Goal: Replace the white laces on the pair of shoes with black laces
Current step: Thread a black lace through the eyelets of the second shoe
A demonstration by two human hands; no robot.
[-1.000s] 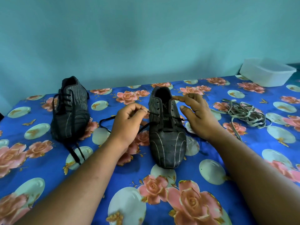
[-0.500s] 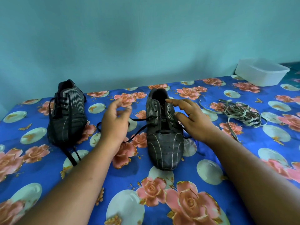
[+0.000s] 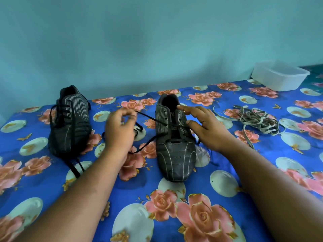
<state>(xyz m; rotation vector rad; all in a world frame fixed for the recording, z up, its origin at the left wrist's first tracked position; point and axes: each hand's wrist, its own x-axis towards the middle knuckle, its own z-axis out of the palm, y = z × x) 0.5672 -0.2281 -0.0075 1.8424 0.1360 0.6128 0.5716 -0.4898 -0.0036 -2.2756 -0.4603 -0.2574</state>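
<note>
On the flowered bed cover (image 3: 227, 198), the left hand (image 3: 120, 130) pinches the black lace (image 3: 148, 117) running from the near shoe (image 3: 174, 145) (partly laced), while the right hand (image 3: 208, 126) rests relaxed fingers (image 3: 185, 108) on its collar.

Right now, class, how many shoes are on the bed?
2: the laced shoe lies at the left; the part-laced shoe lies in the middle, between both hands. None seems hidden.

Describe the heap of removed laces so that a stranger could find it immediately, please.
Start at the white plastic tub at the bed's far right corner. Just nearer than it, on the flowered blue sheet, lies the tangled pale grey-white laces, right of both shoes and untouched by either hand.
</note>
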